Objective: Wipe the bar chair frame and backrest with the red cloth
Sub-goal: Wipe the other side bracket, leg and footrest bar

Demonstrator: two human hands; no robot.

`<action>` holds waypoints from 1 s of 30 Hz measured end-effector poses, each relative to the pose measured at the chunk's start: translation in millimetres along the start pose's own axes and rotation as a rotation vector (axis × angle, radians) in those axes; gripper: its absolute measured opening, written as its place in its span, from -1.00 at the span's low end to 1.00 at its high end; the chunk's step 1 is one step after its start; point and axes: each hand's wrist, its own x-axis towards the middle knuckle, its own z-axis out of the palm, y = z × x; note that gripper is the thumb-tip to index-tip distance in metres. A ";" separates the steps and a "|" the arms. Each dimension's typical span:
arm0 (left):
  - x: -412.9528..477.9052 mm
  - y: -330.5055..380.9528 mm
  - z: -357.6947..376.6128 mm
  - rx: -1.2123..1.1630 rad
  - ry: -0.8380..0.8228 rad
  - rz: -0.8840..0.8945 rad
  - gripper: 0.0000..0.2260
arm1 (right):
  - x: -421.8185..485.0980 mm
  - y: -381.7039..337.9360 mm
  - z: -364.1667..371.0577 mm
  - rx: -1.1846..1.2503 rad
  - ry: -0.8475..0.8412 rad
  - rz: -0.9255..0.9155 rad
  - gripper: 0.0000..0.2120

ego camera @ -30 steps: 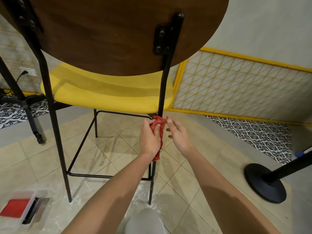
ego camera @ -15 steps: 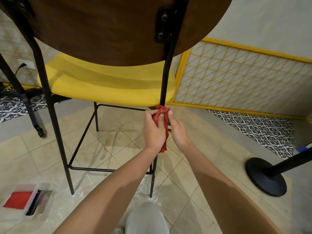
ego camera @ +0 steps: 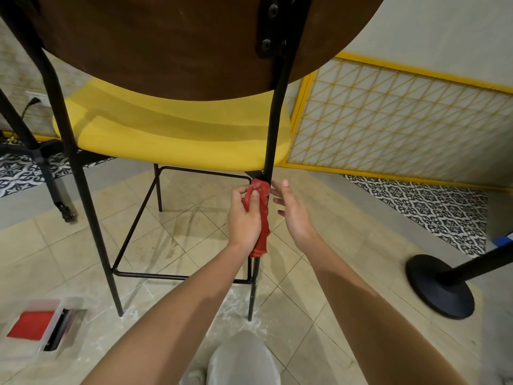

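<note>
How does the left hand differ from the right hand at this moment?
The left hand grips the red cloth against the black leg; the right hand holds nothing. The left hand's fingers are curled; the right hand's are nearly straight and spread. Both are just below the yellow seat.

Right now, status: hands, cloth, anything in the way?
Left hand grips cloth on leg, just under seat. Right hand open beside it. Nothing blocking the leg.
</note>
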 end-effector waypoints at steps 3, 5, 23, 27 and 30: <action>0.0 -3.4 0.3 0.035 -0.027 -0.050 -0.92 | 1.0 3.1 -1.2 0.005 -0.005 0.011 -0.39; 2.6 -8.9 -1.9 0.106 -0.033 -0.106 -0.80 | 0.9 7.6 -2.0 0.011 -0.011 0.030 -0.42; 2.9 -21.5 -6.7 0.103 -0.070 -0.156 -0.78 | -1.0 30.1 8.0 0.027 -0.040 0.098 -0.34; -4.6 -47.0 -6.8 0.189 -0.114 -0.291 -0.76 | -1.7 36.6 8.1 0.013 -0.045 0.102 -0.26; -6.5 -57.1 -10.4 0.307 -0.147 -0.355 -0.75 | -1.7 43.2 6.1 -0.004 -0.040 0.113 -0.36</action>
